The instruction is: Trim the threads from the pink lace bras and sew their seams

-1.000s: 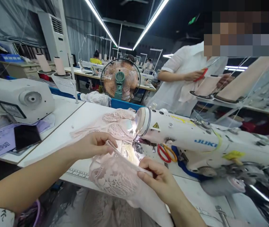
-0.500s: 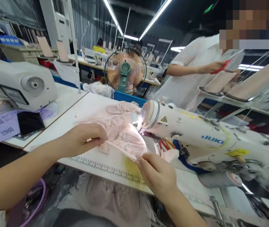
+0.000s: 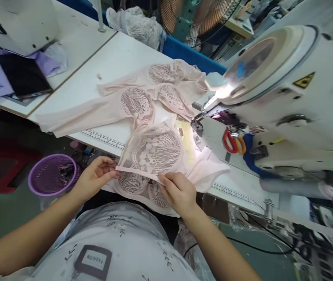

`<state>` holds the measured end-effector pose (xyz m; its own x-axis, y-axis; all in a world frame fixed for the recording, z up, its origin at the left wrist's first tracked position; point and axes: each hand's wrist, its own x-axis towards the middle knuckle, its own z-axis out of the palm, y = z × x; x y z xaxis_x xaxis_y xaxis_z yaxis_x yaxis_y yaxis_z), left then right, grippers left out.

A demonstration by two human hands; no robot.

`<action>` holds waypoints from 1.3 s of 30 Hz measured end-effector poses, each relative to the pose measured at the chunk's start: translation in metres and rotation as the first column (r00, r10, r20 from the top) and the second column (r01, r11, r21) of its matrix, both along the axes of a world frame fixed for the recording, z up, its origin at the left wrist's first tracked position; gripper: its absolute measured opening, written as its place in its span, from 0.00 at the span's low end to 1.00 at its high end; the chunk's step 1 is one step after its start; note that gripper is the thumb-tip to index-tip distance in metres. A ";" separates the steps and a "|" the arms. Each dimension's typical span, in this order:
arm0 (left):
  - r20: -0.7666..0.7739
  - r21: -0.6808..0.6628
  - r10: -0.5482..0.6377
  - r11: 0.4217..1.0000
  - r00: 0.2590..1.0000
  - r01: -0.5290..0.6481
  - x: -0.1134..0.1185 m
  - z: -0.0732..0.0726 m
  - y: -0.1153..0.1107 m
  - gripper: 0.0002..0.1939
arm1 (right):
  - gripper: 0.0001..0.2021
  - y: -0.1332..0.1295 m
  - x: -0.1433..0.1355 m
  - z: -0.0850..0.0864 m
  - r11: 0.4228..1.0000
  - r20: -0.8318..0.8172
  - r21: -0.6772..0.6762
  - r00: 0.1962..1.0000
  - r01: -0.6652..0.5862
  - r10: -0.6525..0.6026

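Note:
A pale pink lace garment (image 3: 160, 150) spreads over the white sewing table (image 3: 131, 50) and hangs over its front edge. My left hand (image 3: 99, 175) pinches the left end of the garment's narrow band. Closed on the same band farther right is my right hand (image 3: 178, 191), its thumb and fingers pressed together. The band runs nearly straight between them. More pink lace cups lie behind, reaching to the needle area (image 3: 197, 123) of the white sewing machine (image 3: 278, 70), where a lamp shines.
Red-handled and orange-handled scissors (image 3: 230, 141) lie beneath the machine arm. A black phone (image 3: 24, 74) rests on purple papers at left. A purple basket (image 3: 51, 173) stands below the table; a fan (image 3: 188, 19) is behind it.
The view has tilted down and come closer to the table. Both hands now hold the band at the table's front edge, nearer my body, and the garment lies more spread out.

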<state>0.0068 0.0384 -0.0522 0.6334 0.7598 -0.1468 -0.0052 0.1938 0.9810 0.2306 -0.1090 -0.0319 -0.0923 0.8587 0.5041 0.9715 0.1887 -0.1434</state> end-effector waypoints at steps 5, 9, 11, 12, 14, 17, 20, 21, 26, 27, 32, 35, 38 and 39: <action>-0.016 -0.229 -0.081 0.970 0.997 0.075 0.017 0.002 -0.001 0.17 | 0.06 0.001 0.000 -0.001 0.999 -0.009 0.011 0.999 0.037 -0.037; -0.007 -0.208 -0.077 0.975 0.997 0.074 0.025 0.013 -0.001 0.13 | 0.06 0.000 0.001 0.001 0.998 -0.023 0.036 0.999 0.047 -0.046; -0.010 -0.186 -0.081 0.979 0.997 0.077 0.025 0.020 -0.002 0.13 | 0.06 -0.001 0.001 0.002 0.998 -0.032 0.046 0.999 0.035 -0.033; -0.013 -0.169 -0.084 0.982 0.996 0.081 0.025 0.024 -0.003 0.13 | 0.07 -0.001 0.002 0.004 0.998 -0.033 0.050 0.999 0.023 -0.021; -0.007 -0.118 -0.090 0.989 0.996 0.088 0.024 0.030 -0.006 0.13 | 0.09 -0.003 0.002 0.006 0.998 -0.021 0.069 1.000 0.000 0.001; 0.006 -0.023 -0.080 0.997 0.997 0.080 0.020 0.037 -0.013 0.16 | 0.11 -0.005 0.003 0.011 0.994 0.025 0.106 0.999 -0.026 0.023; 0.025 0.083 -0.084 0.993 0.996 0.082 0.015 0.043 -0.021 0.26 | 0.12 -0.007 0.003 0.015 0.990 0.082 0.136 0.996 -0.045 0.034; 0.038 0.117 -0.095 0.989 0.995 0.090 0.013 0.044 -0.023 0.27 | 0.12 -0.007 0.003 0.015 0.988 0.100 0.142 0.994 -0.052 0.038; 0.017 0.206 -0.168 0.965 0.986 0.161 0.005 0.049 -0.029 0.21 | 0.11 -0.013 0.000 0.020 0.980 0.183 0.182 0.982 -0.080 0.046; 0.008 0.215 -0.172 0.962 0.985 0.167 0.004 0.049 -0.030 0.20 | 0.10 -0.015 0.000 0.021 0.979 0.199 0.186 0.979 -0.077 0.039; -0.009 0.255 -0.166 0.953 0.986 0.163 0.004 0.052 -0.032 0.17 | 0.05 -0.021 -0.004 0.027 0.987 0.234 0.154 0.972 -0.039 0.002; 0.013 0.300 -0.172 0.940 0.985 0.160 0.006 0.060 -0.029 0.15 | 0.06 -0.023 -0.006 0.035 0.997 0.181 0.078 0.983 -0.024 0.009; 0.069 0.345 -0.194 0.925 0.979 0.159 0.004 0.078 -0.024 0.10 | 0.07 -0.026 -0.014 0.052 0.997 -0.027 -0.010 0.997 -0.074 0.073; 0.083 0.354 -0.214 0.919 0.973 0.172 0.001 0.085 -0.022 0.07 | 0.06 -0.027 -0.019 0.059 0.994 -0.122 -0.030 0.987 -0.105 0.101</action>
